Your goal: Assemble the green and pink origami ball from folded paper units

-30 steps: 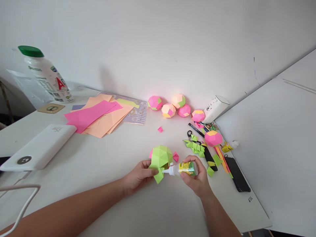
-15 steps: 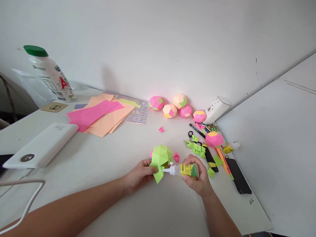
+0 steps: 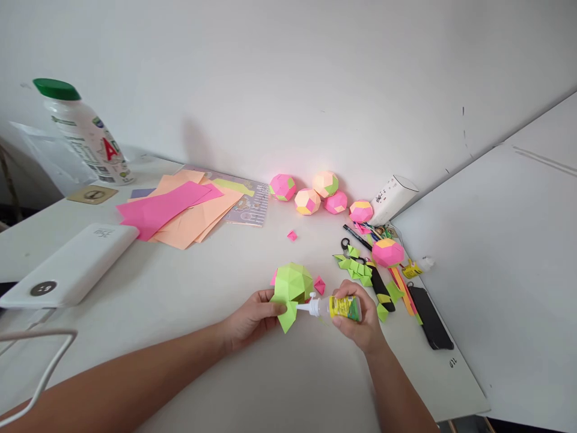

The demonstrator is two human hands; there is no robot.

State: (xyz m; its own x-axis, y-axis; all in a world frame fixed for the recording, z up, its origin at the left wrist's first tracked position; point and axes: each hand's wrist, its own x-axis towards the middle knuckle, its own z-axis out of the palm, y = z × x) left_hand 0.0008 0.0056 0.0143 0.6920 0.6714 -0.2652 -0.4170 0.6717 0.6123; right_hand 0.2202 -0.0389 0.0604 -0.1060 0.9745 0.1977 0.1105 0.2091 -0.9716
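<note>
My left hand (image 3: 252,317) is closed on a green folded-paper ball (image 3: 292,285) that rests low on the white table (image 3: 180,313); a loose green flap hangs below it. My right hand (image 3: 360,322) grips a small glue bottle (image 3: 336,307) lying sideways, its white nozzle touching the ball's lower right side. A small pink paper piece (image 3: 320,285) lies just behind the nozzle.
Several finished pink, peach and green paper balls (image 3: 322,193) sit by the wall. Peach and pink sheets (image 3: 180,210), a white power bank (image 3: 67,267), a green-capped bottle (image 3: 83,135), green paper pieces (image 3: 356,267), scissors, pens and a black phone (image 3: 430,319) lie around.
Both hands, the ball and the glue bottle stay nearly where they were; only the view shifts slightly.
</note>
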